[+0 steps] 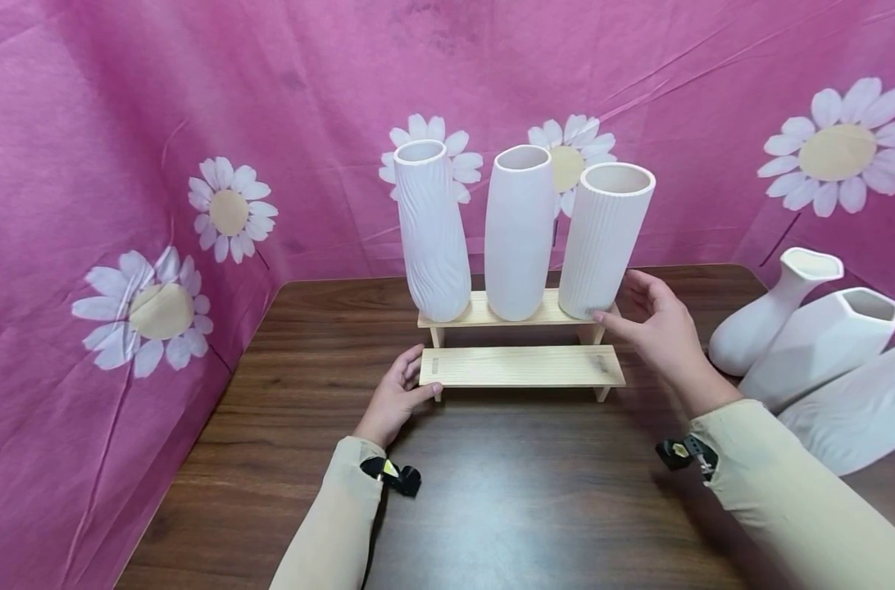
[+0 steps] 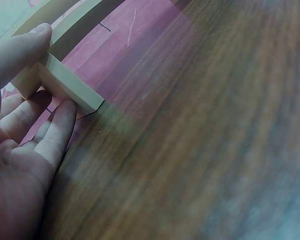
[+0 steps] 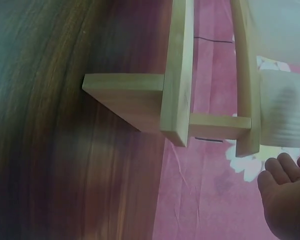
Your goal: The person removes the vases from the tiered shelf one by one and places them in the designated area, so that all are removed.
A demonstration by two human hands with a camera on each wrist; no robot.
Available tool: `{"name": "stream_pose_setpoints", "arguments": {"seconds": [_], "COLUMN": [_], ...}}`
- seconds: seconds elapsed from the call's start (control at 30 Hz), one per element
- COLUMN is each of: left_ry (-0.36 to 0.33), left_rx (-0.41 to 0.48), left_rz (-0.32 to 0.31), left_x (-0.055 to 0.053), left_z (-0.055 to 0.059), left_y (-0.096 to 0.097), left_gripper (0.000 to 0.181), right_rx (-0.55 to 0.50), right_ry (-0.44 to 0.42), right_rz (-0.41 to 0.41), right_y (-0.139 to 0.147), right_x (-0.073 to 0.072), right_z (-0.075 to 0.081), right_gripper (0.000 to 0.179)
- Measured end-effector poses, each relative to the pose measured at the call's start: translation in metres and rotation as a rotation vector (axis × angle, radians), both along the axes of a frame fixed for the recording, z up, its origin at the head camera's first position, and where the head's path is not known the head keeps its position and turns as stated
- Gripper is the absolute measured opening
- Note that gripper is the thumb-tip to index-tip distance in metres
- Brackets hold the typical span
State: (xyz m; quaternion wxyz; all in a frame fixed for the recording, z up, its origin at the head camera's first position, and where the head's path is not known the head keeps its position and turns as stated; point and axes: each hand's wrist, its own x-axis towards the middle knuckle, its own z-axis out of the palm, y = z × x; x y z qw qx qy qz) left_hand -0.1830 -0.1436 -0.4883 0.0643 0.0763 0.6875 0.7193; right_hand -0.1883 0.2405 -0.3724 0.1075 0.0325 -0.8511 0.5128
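Observation:
A two-tier wooden stand (image 1: 521,366) carries three white vases in a row on its upper board. On the left is a wavy-grooved vase (image 1: 433,238), in the middle a smooth vase (image 1: 519,238), on the right a ribbed vase (image 1: 606,246). My left hand (image 1: 396,397) grips the left end of the lower board, thumb on its front edge and fingers by the leg (image 2: 70,87). Beside the ribbed vase's base is my right hand (image 1: 657,332), its thumb at the vase's lower front. Its other fingers (image 3: 285,170) extend loosely beside the vase, apart from it in the right wrist view.
Several white vases lean at the right: a narrow-necked one (image 1: 765,319), an angular one (image 1: 816,352) and a textured one (image 1: 860,410). Under everything is a dark wooden table (image 1: 506,492). Pink cloth (image 1: 329,98) with printed daisies hangs behind and at the sides.

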Motion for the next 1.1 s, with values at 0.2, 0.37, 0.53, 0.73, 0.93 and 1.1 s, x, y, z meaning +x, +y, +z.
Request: {"name": "stream_pose_setpoints", "arguments": {"seconds": [0.2, 0.37, 0.53, 0.73, 0.93, 1.1], "left_ry": [0.002, -0.002, -0.001, 0.000, -0.004, -0.002], "left_rx": [0.005, 0.011, 0.003, -0.002, 0.001, 0.014], "left_rz": [-0.002, -0.002, -0.002, -0.007, -0.007, -0.003], "left_x": [-0.001, 0.000, 0.000, -0.001, -0.002, -0.002], "left_z": [-0.001, -0.001, 0.000, -0.001, -0.001, -0.002], "left_y": [0.000, 0.000, 0.000, 0.001, 0.000, -0.001], "left_gripper": [0.079, 0.079, 0.080, 0.081, 0.081, 0.080], "right_rx": [-0.029, -0.072, -0.071, -0.056, -0.005, -0.009], "right_ry": [-0.036, -0.051, -0.048, -0.027, -0.026, -0.041], "right_rz": [0.037, 0.022, -0.007, -0.018, -0.059, -0.076], "right_y": [-0.006, -0.011, -0.017, -0.020, -0.023, -0.024], "right_x": [-0.009, -0.015, -0.017, -0.018, -0.021, -0.023], "right_z": [0.000, -0.001, -0.001, 0.002, 0.004, 0.005], "right_gripper": [0.092, 0.095, 0.097, 0.097, 0.094, 0.095]}}
